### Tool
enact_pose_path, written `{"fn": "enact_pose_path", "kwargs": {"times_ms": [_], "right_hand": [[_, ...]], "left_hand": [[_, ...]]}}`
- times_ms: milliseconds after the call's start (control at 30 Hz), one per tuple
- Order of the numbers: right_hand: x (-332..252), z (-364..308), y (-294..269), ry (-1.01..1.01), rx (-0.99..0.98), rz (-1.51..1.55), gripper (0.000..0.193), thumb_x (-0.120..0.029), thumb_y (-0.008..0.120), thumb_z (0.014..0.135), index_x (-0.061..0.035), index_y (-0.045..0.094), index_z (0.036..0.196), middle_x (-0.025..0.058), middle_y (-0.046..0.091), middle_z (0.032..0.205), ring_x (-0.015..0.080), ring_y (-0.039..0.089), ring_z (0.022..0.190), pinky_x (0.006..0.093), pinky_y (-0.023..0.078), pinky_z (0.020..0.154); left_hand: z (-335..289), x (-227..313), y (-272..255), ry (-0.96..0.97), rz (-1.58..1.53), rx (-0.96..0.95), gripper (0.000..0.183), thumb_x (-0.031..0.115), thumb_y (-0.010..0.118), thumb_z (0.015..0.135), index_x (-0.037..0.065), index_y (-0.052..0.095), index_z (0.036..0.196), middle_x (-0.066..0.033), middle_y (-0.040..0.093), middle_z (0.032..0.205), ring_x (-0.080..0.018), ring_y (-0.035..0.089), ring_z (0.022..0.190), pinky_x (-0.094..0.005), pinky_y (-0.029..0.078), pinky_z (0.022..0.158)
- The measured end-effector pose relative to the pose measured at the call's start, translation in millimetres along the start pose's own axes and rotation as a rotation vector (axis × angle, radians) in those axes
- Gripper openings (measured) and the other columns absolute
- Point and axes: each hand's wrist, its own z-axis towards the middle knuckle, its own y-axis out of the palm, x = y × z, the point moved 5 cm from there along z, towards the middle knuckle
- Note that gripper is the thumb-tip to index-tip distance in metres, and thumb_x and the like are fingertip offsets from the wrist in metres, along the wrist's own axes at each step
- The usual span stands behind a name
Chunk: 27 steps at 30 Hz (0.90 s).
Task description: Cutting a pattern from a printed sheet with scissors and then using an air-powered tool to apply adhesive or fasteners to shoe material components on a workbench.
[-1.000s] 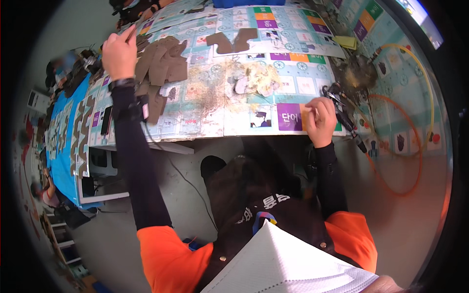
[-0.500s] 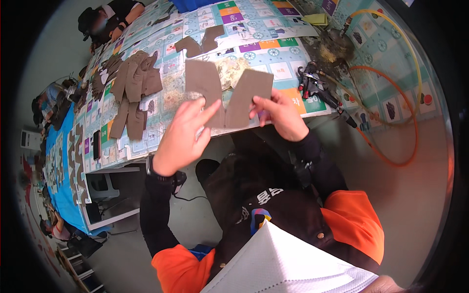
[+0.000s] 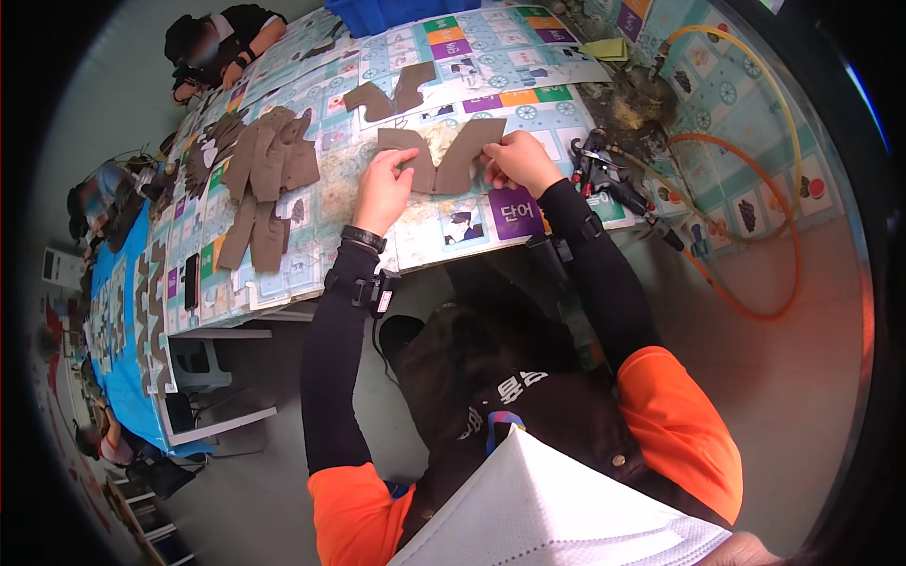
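A flat brown V-shaped piece [image 3: 453,174], like cut fabric or leather, lies at or just above the near part of the table. My left hand [image 3: 385,191] holds its left arm, with the thumb and fingers closed at that edge. At the opposite edge, my right hand [image 3: 522,162] pinches the right arm of the piece; some of its fingertips are hidden. Just beyond is a similar brown V-shaped piece [image 3: 408,90], lying by itself. A loose pile of brown pieces [image 3: 272,156] sits to the left of my left hand.
Brown gloves [image 3: 201,160] and a dark phone [image 3: 192,281] lie on the patterned table cover [image 3: 326,247]. Black-handled spray tools [image 3: 604,170] with an orange hose [image 3: 791,212] are at the right. A blue bin [image 3: 401,17] stands at the back, and a person [image 3: 222,47] sits far left.
Both hands have moved forward over the table with the V-shaped piece, lowering it toward the surface. My left hand's raised fingers have come down onto its edge.
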Motion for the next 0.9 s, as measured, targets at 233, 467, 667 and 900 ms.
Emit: {"fn": "enact_pose_path", "kwargs": {"times_ms": [233,467,667,900], "right_hand": [[4,-1,-5,0.097,0.008,-0.125,0.028,-0.017,0.052,0.089,0.0071,0.063,0.082,0.0141,0.067,0.064,0.0172,0.062,0.047,0.0285,0.046,0.041],[2,-6,-11,0.140,0.002,-0.309,0.029,-0.020,0.055,0.089,0.0068,0.063,0.082,0.0162,0.068,0.067,0.0239,0.065,0.052,0.0336,0.051,0.048],[-22,-87,-84,-0.490,0.411,-0.979,0.049,-0.017,0.074,0.078,0.0048,0.055,0.117,0.0190,0.063,0.092,0.0367,0.062,0.086,0.0434,0.052,0.079],[1,-108,-120,-0.416,0.147,-1.332,0.059,-0.007,0.070,0.065,0.0060,0.048,0.119,0.0248,0.052,0.112,0.0430,0.049,0.109,0.0460,0.045,0.094]], "left_hand": [[11,-17,4,-0.129,-0.012,-0.020,0.032,0.006,0.066,0.084,0.004,0.068,0.116,-0.0097,0.067,0.110,-0.0186,0.065,0.077,-0.0306,0.052,0.072],[4,-30,5,-0.359,-0.199,-0.051,0.034,0.013,0.069,0.084,0.003,0.067,0.117,-0.0152,0.068,0.106,-0.0220,0.067,0.079,-0.0320,0.053,0.072],[-45,23,-43,-0.067,0.203,0.232,0.025,0.011,0.065,0.086,0.002,0.066,0.110,-0.0119,0.063,0.104,-0.0238,0.064,0.085,-0.0336,0.050,0.077],[-92,20,-43,0.141,0.276,0.477,0.021,0.002,0.058,0.086,0.005,0.067,0.104,-0.0111,0.062,0.102,-0.0305,0.059,0.094,-0.0408,0.047,0.080]]}}
